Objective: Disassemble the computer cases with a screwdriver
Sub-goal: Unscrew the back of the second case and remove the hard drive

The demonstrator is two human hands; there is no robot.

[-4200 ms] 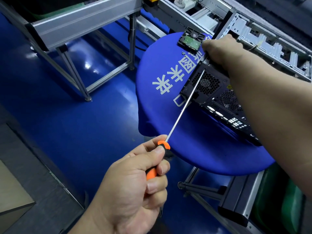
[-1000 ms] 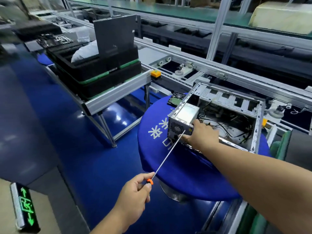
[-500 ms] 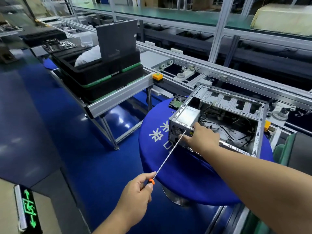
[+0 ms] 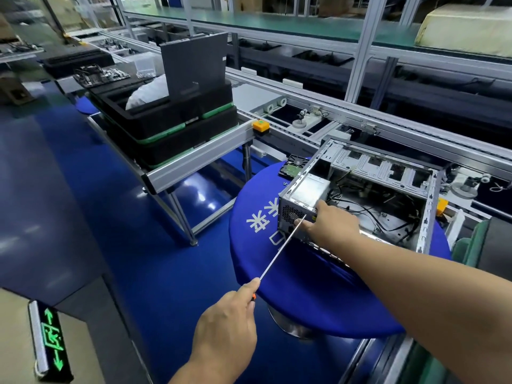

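Head cam: open case (image 4: pixel 388 195) sat at centre-right of frame on a round blue table (image 4: pixel 304 286), its left end w/ the PSU (image 4: pixel 311 187) close to the table's left edge. Right hand (image 4: pixel 329 224) gripped the case's near left corner, fingers curled over the rim. Left hand (image 4: pixel 227 325), bottom centre, was closed round the screwdriver (image 4: pixel 279 250) handle; shaft ran up-right, tip at the PSU's vented face just beside the right fingers. Drive (image 4: pixel 293 169) lay on the table's far edge, behind the case. Blue floor (image 4: pixel 124 231) was open to the left, btwn table and a rack (image 4: pixel 194 162) w/ black trays, upper left.
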